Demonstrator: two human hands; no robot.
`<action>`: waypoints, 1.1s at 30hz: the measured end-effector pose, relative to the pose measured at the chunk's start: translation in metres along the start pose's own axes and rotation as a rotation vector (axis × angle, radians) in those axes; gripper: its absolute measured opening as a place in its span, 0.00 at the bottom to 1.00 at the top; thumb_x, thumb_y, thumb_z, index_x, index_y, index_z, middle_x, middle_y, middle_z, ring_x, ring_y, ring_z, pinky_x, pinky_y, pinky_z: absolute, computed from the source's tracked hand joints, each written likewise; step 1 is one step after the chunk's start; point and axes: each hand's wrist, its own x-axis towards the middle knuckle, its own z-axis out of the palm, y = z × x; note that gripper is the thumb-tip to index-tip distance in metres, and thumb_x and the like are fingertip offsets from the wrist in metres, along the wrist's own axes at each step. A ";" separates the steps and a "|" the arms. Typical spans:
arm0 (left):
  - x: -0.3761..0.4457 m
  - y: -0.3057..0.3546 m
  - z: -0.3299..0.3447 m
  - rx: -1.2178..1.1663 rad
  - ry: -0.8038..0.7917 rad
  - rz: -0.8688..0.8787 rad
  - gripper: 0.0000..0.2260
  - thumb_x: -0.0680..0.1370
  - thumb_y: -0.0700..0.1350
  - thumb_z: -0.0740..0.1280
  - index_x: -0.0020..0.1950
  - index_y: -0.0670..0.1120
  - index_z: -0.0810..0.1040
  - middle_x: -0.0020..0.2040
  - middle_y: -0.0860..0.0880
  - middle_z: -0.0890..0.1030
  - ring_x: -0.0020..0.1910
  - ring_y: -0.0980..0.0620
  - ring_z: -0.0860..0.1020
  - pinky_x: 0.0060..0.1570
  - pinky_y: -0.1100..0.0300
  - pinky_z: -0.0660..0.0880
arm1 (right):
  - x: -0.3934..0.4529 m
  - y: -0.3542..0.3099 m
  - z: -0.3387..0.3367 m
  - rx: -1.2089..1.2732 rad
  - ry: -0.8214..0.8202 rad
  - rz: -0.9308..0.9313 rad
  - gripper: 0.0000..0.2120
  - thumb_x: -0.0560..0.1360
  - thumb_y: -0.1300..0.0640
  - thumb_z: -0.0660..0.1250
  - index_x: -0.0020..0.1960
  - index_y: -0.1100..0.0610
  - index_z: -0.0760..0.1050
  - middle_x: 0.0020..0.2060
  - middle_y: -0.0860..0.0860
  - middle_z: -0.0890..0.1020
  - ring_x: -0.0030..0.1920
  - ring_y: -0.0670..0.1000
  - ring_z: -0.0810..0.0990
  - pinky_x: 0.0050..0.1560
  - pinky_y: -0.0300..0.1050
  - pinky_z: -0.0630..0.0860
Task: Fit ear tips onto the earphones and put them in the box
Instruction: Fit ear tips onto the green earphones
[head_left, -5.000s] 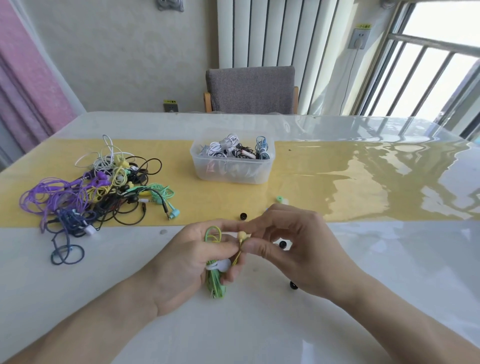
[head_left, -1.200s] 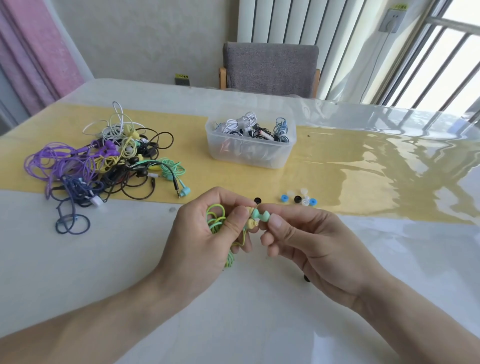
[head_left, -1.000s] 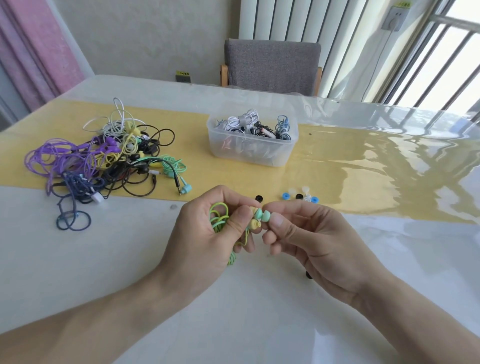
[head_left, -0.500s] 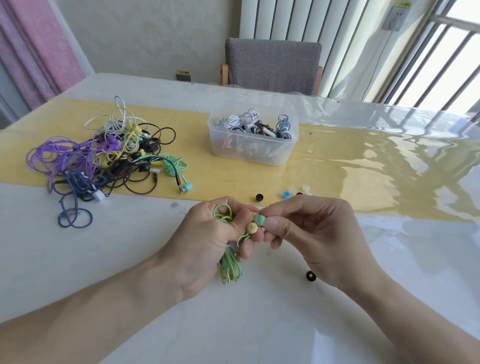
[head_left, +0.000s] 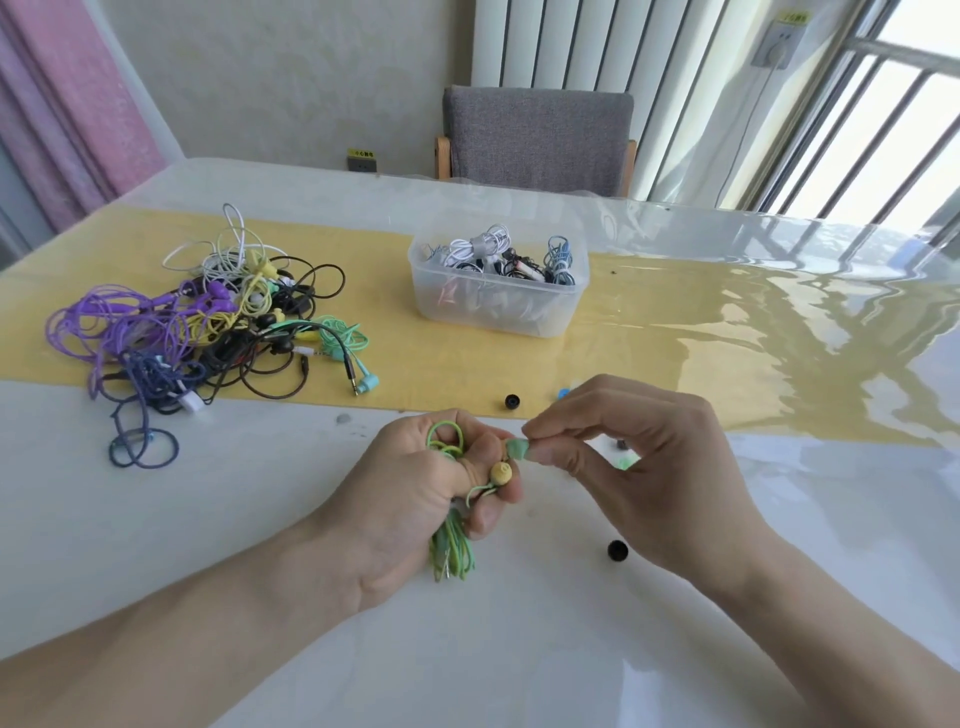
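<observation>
Landmark: clear plastic box (head_left: 496, 306) on the yellow strip of the table (head_left: 156, 519).

Left hand (head_left: 410, 499), nearer the viewer than the box: fingers curled tight around a coiled green earphone cable (head_left: 451, 556). Loops stick out above the fist, the bundle's end hangs below it. One yellow earbud (head_left: 502, 473) rests against the fingertips, its round face toward the camera.

Right hand (head_left: 634, 467), in front of the box and slightly to its right: thumb and index finger pinch a small mint-green ear tip (head_left: 518, 449). The tip sits just above the yellow earbud, close to it; whether the two touch cannot be told.

Box: holds bundled earphones, white, black and blue.

Left of the box: tangled pile of earphones (head_left: 208, 322), purple, yellow, black, white, teal, dark blue.

Between the box and the hands: one black ear tip (head_left: 512, 401) at the strip's near edge; something blue (head_left: 563, 392) shows just past the right hand's fingers. Nearer than the hands, below the right wrist: another black ear tip (head_left: 617, 551).

Behind the box, past the table: grey chair (head_left: 537, 137).
</observation>
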 end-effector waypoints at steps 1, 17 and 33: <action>0.000 0.000 0.000 0.021 0.016 0.037 0.13 0.79 0.36 0.63 0.34 0.44 0.77 0.33 0.41 0.76 0.24 0.50 0.67 0.26 0.63 0.66 | 0.000 -0.001 0.001 -0.015 0.011 -0.006 0.01 0.72 0.58 0.75 0.44 0.53 0.84 0.38 0.44 0.83 0.38 0.44 0.82 0.42 0.27 0.70; -0.002 -0.002 -0.001 0.609 0.250 0.674 0.07 0.78 0.39 0.68 0.40 0.43 0.77 0.27 0.55 0.77 0.24 0.58 0.72 0.29 0.71 0.68 | -0.004 -0.016 0.015 0.847 -0.006 0.657 0.08 0.67 0.60 0.73 0.44 0.63 0.86 0.35 0.58 0.83 0.34 0.50 0.80 0.37 0.39 0.77; -0.003 0.008 0.007 0.227 0.128 0.281 0.16 0.79 0.32 0.63 0.33 0.43 0.77 0.29 0.43 0.78 0.22 0.51 0.68 0.24 0.64 0.65 | -0.008 -0.002 0.013 0.173 0.112 -0.047 0.05 0.73 0.65 0.74 0.45 0.56 0.86 0.37 0.51 0.84 0.36 0.49 0.83 0.38 0.42 0.78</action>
